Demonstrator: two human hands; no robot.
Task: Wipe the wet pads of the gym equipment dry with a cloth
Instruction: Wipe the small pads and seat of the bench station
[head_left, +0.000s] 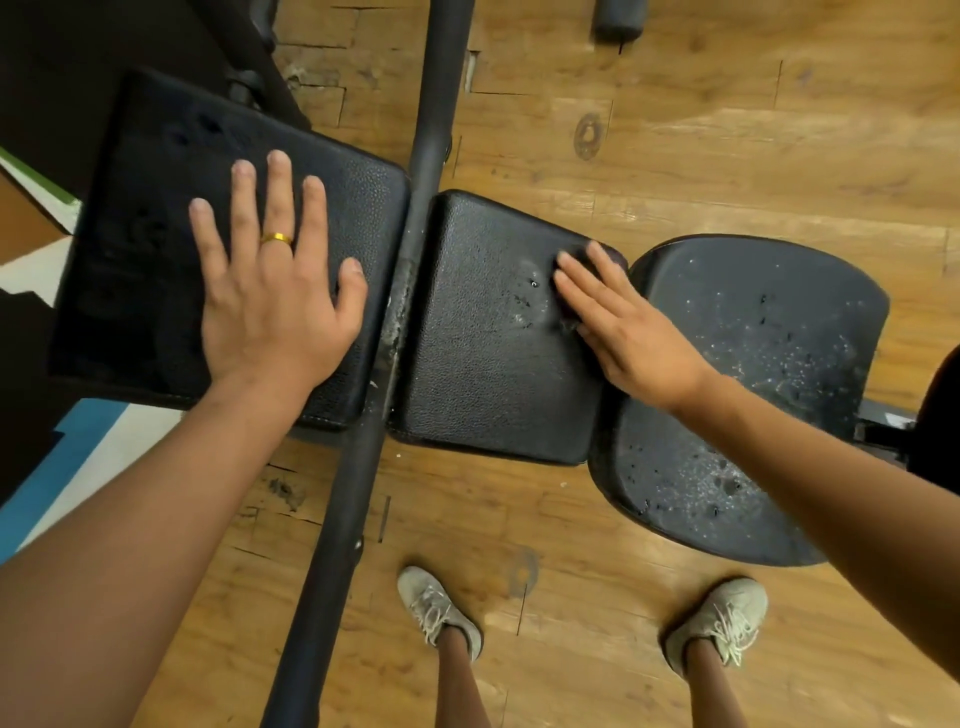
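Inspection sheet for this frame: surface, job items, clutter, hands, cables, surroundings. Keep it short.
Surface: wooden floor, worn, cracked boards.
Job's things: cloth, dark, mostly covered; left pad, faint marks; middle pad, droplets beside the cloth; seat pad, beaded with water.
Clutter: nothing seen.
Hands: left hand flat on left pad; right hand pressing cloth with straight fingers.
Cables: nothing seen.
Surroundings: black frame bar between left and middle pads; shoes below.
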